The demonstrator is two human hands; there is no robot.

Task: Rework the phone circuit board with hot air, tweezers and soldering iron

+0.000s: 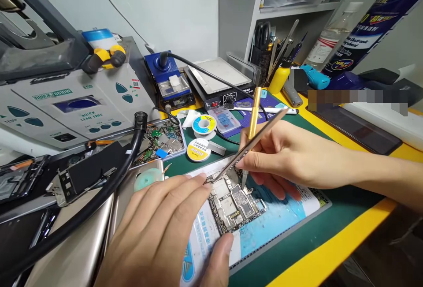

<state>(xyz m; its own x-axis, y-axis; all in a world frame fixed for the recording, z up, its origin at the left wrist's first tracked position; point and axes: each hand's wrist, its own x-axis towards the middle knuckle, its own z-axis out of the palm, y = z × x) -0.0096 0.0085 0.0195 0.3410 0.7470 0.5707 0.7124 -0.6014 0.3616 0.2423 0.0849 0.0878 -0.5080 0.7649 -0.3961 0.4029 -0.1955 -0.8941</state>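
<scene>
A small phone circuit board (233,203) lies on a blue and white mat (274,221). My left hand (161,234) rests on the mat with fingers stretched out, fingertips and thumb pressing the board's left edge. My right hand (280,159) is closed on a pair of metal tweezers (251,146) and a gold-handled tool (253,124). The tweezers' tips touch the board's upper left corner. The gold tool's tip points down at the board's top edge.
A grey hot-air station (66,102) with a black hose (109,181) stands at the left. Solder wire spools (201,137), a blue soldering stand (170,80) and a heating plate (221,80) sit behind. Phone parts (29,181) lie at left; bottles (363,27) and a tool cup (264,53) at right.
</scene>
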